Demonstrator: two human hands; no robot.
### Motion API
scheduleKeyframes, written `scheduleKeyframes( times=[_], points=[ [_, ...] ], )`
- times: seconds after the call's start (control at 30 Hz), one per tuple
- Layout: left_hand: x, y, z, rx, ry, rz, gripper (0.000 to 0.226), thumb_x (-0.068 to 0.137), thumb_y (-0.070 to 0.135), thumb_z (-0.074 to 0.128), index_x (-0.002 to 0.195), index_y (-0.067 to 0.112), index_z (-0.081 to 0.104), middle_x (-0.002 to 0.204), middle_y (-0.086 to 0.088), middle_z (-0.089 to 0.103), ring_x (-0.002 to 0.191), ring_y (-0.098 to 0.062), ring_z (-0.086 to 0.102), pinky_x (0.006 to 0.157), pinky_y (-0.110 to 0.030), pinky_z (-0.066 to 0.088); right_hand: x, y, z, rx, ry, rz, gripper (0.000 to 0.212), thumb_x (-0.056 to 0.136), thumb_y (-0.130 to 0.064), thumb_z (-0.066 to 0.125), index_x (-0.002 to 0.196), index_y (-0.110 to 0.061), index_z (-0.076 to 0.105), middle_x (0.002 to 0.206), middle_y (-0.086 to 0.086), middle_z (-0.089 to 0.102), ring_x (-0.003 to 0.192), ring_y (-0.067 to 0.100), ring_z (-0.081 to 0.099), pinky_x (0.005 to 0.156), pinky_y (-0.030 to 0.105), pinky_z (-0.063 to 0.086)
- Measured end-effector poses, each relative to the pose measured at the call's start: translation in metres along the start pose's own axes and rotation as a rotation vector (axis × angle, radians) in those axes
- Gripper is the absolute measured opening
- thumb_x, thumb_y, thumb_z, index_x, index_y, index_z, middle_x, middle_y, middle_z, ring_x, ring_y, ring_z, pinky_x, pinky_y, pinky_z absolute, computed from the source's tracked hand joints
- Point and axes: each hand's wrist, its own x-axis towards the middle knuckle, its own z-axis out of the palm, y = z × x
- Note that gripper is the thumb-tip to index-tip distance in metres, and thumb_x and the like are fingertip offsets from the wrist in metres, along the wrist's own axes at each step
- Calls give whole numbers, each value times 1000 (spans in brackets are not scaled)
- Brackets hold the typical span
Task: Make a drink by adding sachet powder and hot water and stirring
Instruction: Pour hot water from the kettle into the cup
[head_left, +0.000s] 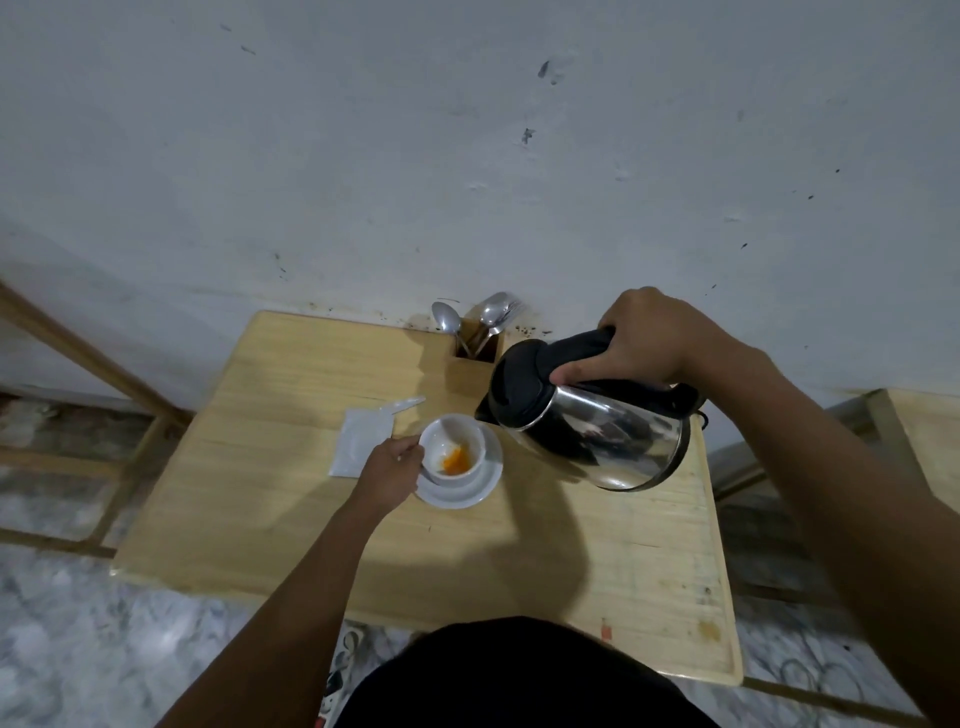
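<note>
A white cup (451, 451) with orange powder (456, 460) in its bottom stands on a white saucer (480, 486) on the wooden table (311, 519). My left hand (392, 473) grips the cup at its left side. My right hand (641, 338) holds the black handle of a steel kettle (597, 436), lifted and tilted left, its spout just right of the cup's rim. No water is seen flowing. The torn white sachet (363, 441) lies flat left of the cup, its torn strip (405, 404) beside it.
A wooden holder (475, 371) with spoons (447, 319) stands at the table's back edge against the white wall. Wooden frames stand left and right of the table. My dark-clothed body is at the bottom edge.
</note>
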Motion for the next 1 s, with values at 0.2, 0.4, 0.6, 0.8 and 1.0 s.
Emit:
scheduleKeyframes(
  times=[0.2, 0.4, 0.6, 0.8, 1.0],
  points=[
    [1, -2, -2, 13, -15, 25, 33, 98, 15, 45, 127, 9, 59, 88, 3, 56, 85, -26, 62, 89, -52, 55, 6, -26, 3, -96, -76, 16, 77, 55, -86, 62, 56, -9, 54, 52, 2, 50, 50, 18, 48, 52, 28, 35],
    [5, -8, -3, 54, -22, 56, 34, 97, 15, 44, 73, 36, 56, 79, -5, 49, 78, -23, 53, 86, -58, 51, 7, -43, 5, -169, -126, 42, 74, 59, -82, 65, 57, -11, 48, 55, 1, 47, 51, 18, 45, 53, 29, 34],
    [6, -10, -2, 13, -29, 63, 25, 97, 15, 45, 93, 28, 65, 73, 2, 46, 80, -23, 53, 86, -57, 52, 8, -49, 5, -197, -147, 82, 72, 57, -83, 66, 62, -13, 50, 61, 1, 53, 55, 17, 50, 53, 28, 37],
    [7, -12, -1, 32, -10, 69, 23, 97, 16, 44, 83, 28, 57, 75, -1, 47, 79, -23, 54, 86, -56, 52, 10, -48, 4, -229, -163, 81, 74, 58, -84, 65, 63, -11, 51, 60, 1, 53, 55, 16, 49, 54, 28, 37],
    [8, -13, -1, 49, -9, 82, 25, 97, 16, 43, 107, 16, 67, 85, -7, 51, 83, -32, 59, 85, -56, 53, 11, -46, 3, -243, -158, 80, 76, 57, -85, 64, 64, -10, 53, 61, 2, 54, 56, 17, 50, 53, 28, 37]
  ],
)
